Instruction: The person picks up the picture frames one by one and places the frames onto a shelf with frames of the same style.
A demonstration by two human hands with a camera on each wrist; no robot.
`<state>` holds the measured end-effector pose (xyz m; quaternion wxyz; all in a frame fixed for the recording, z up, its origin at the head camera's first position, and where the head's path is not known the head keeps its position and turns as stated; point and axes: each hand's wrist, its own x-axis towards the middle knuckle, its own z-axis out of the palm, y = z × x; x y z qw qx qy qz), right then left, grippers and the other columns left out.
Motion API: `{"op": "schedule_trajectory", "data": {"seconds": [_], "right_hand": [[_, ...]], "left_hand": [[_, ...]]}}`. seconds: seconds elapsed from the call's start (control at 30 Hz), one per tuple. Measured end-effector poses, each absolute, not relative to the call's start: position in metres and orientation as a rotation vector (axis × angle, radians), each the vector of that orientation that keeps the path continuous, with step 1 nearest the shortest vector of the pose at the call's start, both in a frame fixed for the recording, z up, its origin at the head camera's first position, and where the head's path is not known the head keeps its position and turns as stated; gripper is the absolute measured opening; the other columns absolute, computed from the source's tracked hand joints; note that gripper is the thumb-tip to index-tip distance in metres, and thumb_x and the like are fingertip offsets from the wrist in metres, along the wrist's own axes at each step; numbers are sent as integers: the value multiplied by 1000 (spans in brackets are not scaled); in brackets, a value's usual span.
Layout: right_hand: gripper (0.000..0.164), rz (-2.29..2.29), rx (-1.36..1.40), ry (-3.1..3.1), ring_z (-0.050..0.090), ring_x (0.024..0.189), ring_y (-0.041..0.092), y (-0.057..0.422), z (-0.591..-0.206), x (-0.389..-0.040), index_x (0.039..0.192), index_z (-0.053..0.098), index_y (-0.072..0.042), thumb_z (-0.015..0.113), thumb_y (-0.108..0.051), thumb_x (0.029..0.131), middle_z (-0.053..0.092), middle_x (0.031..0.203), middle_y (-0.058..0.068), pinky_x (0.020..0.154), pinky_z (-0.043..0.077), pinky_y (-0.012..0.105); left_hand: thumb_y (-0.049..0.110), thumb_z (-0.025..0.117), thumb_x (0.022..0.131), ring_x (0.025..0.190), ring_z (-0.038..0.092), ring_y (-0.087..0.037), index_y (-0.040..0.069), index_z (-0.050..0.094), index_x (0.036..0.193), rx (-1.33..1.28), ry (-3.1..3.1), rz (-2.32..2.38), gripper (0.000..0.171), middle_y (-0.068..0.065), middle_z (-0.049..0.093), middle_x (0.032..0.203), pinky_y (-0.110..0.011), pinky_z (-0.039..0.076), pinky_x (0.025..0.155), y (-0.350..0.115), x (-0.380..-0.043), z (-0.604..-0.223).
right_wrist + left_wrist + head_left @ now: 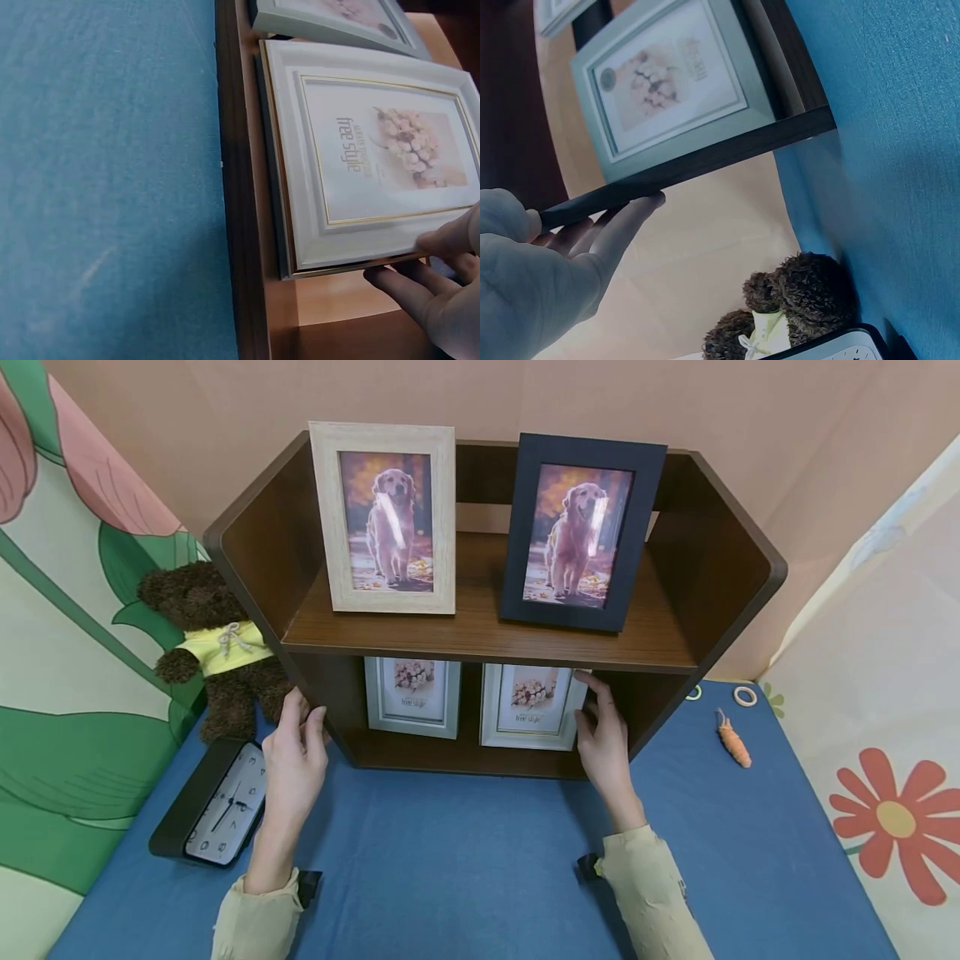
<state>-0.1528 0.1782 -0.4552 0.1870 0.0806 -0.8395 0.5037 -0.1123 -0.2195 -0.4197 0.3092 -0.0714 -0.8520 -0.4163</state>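
My right hand (603, 739) pinches the right edge of a white photo frame (289, 161) with thin gold lines, which stands on the lower level of a dark brown wooden shelf (487, 639). In the right wrist view, the thumb lies on its front and the fingers reach behind. My left hand (296, 760) grips the front edge of the shelf's left side panel (697, 156), thumb and fingers on opposite sides. Left of the white frame stands a pale green-grey photo frame (452, 702), partly hidden by the upper board in the head view.
On the upper level stand a cream photo frame (382, 603) and a dark blue photo frame (562, 617). Left of the shelf are a brown teddy bear (228, 647) and a black-cased clock (228, 806). Small rings (745, 696) and an orange carrot-like toy (732, 741) lie on the right.
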Motion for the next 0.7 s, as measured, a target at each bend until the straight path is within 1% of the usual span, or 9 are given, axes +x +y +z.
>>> {"op": "schedule_trajectory", "data": {"seconds": [0.03,0.13,0.2,0.27,0.33,0.47,0.6,0.67,0.7], "right_hand": [[60,1422,223,-2363,56,137,45,178,-456,-153,158,48,-16,53,14,105,43,164,16,67,45,46],[56,1428,211,-2363,52,141,44,178,-457,-152,156,50,-15,54,11,107,45,163,16,79,52,51],[54,1433,211,-2359,49,144,43,178,-458,-151,156,51,-14,54,9,107,45,162,16,94,53,57],[52,1432,221,-2348,46,147,41,178,-459,-149,156,50,-12,55,6,108,43,164,15,107,48,61],[51,1427,239,-2337,43,149,39,178,-459,-145,157,49,-10,55,5,108,39,167,15,112,44,63],[52,1369,303,-2341,38,153,37,178,-455,-131,157,45,-4,57,6,107,31,171,14,114,40,65],[54,1250,400,-2380,41,152,38,181,-445,-111,154,46,0,62,10,103,34,171,16,111,44,64],[56,1177,453,-2400,43,150,36,185,-438,-101,153,48,0,64,11,101,37,169,16,109,47,60],[57,1143,475,-2413,44,150,35,187,-434,-95,154,48,-1,66,11,101,38,169,14,110,49,54]], "left_hand": [[0,53,112,80,74,-45,-6,53,146,-193,-2247,-1102,34,-30,69,130,-1,41,72,-219,-113,-420],[0,53,112,79,74,-45,-6,54,146,-201,-2242,-1096,34,-30,69,130,-1,42,72,-219,-115,-420],[0,53,112,77,74,-44,-6,54,145,-204,-2240,-1089,34,-30,70,129,-2,41,71,-219,-116,-420],[0,53,112,76,74,-43,-6,54,146,-206,-2239,-1084,34,-29,70,129,-2,41,71,-219,-117,-421],[0,53,112,76,74,-43,-6,54,146,-214,-2237,-1082,35,-29,70,128,-2,41,71,-220,-118,-421],[-1,52,112,80,75,-46,-5,53,148,-228,-2234,-1104,36,-30,68,132,-2,42,73,-221,-118,-423],[0,52,112,93,74,-49,-5,52,149,-232,-2246,-1155,37,-30,66,136,-2,46,75,-227,-120,-424],[1,53,112,98,74,-48,-5,52,150,-234,-2265,-1177,38,-30,65,138,-3,47,77,-231,-119,-422],[1,53,112,100,74,-47,-4,52,150,-232,-2281,-1186,38,-29,65,139,-3,48,77,-233,-119,-421]]}}
